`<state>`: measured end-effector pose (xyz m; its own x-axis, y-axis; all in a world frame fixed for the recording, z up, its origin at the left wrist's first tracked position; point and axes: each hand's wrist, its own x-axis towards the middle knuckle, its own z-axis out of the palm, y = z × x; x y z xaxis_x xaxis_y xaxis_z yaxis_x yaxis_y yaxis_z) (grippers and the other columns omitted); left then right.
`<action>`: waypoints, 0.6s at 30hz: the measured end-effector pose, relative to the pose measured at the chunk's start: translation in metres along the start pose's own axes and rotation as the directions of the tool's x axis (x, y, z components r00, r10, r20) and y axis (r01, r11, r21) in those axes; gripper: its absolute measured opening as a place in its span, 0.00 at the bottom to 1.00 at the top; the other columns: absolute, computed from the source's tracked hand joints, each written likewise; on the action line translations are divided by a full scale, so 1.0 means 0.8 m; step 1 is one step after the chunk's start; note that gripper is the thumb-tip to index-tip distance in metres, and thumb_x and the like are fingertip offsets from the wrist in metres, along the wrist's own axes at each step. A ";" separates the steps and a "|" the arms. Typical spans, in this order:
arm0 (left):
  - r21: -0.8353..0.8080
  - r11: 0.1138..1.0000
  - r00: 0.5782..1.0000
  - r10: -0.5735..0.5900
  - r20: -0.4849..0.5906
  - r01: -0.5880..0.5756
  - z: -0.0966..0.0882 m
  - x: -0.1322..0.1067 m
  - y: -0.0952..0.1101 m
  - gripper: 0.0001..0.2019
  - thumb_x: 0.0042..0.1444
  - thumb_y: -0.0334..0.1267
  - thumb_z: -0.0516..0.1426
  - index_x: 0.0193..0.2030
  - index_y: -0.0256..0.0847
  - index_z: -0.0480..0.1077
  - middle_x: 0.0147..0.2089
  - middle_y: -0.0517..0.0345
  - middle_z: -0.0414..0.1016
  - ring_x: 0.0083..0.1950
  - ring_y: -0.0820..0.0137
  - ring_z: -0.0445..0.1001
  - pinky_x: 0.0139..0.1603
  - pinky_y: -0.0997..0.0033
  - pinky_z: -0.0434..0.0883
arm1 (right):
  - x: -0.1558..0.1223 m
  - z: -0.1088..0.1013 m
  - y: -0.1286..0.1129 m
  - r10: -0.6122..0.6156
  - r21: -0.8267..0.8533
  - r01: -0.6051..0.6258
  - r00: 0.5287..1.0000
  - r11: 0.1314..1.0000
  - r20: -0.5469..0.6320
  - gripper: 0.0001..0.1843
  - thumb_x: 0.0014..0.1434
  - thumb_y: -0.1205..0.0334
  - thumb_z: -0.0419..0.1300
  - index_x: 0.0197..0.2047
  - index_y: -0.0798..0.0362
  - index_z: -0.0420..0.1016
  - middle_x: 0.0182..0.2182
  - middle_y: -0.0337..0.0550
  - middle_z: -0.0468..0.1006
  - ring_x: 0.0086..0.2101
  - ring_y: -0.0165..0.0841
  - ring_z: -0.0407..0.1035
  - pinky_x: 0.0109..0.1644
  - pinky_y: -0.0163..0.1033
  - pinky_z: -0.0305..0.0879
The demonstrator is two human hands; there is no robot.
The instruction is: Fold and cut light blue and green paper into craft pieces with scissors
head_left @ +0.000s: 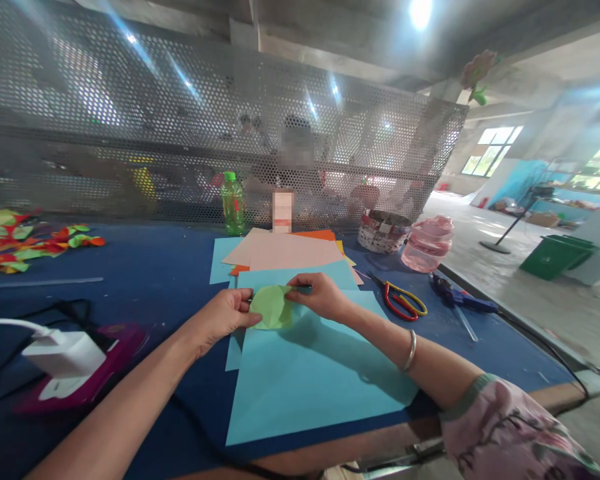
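Note:
A rounded piece of light green paper point(271, 308) is held up between both hands, above light blue paper sheets point(320, 373). My left hand point(230, 310) pinches its left edge between thumb and fingers. At its upper right edge, my right hand point(320, 295) is closed on the same piece. Faint crease lines show on the green paper. Behind the hands, pink paper point(290, 250) lies on the pile, with orange paper point(320, 235) partly covered beneath it.
Scissors point(403, 300) with red and yellow handles lie right of the paper, near a blue glue gun point(463, 297). A green bottle point(233, 205), a woven basket point(383, 233) and a pink jug point(427, 245) stand behind. A white charger point(65, 360) sits on a power strip at left.

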<state>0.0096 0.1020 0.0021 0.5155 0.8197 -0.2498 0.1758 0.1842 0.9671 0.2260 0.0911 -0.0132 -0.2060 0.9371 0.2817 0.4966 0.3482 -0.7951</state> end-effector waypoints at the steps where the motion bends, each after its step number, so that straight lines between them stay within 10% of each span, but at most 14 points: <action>1: -0.005 1.000 1.000 -0.007 0.001 0.007 0.001 0.000 0.000 0.27 0.31 0.39 0.70 0.42 0.35 0.74 0.29 0.52 0.81 0.32 0.60 0.79 0.40 0.62 0.72 | 0.000 -0.001 0.000 0.001 0.008 -0.002 1.000 1.000 0.007 0.06 0.52 0.65 0.62 0.34 0.57 0.78 0.30 0.39 0.79 0.32 0.30 0.71 0.40 0.35 0.65; 18: -0.015 1.000 0.999 -0.007 -0.043 0.006 0.009 -0.004 0.003 0.18 0.33 0.40 0.70 0.34 0.38 0.77 0.28 0.55 0.80 0.32 0.63 0.78 0.37 0.66 0.72 | -0.004 -0.007 -0.009 -0.025 -0.060 0.028 0.999 0.998 0.046 0.07 0.54 0.64 0.61 0.34 0.56 0.78 0.30 0.40 0.79 0.32 0.30 0.70 0.39 0.34 0.64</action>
<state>0.0148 0.0958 0.0049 0.4774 0.8412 -0.2539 0.1665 0.1971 0.9661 0.2275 0.0855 -0.0055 -0.2574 0.9260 0.2763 0.5403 0.3749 -0.7533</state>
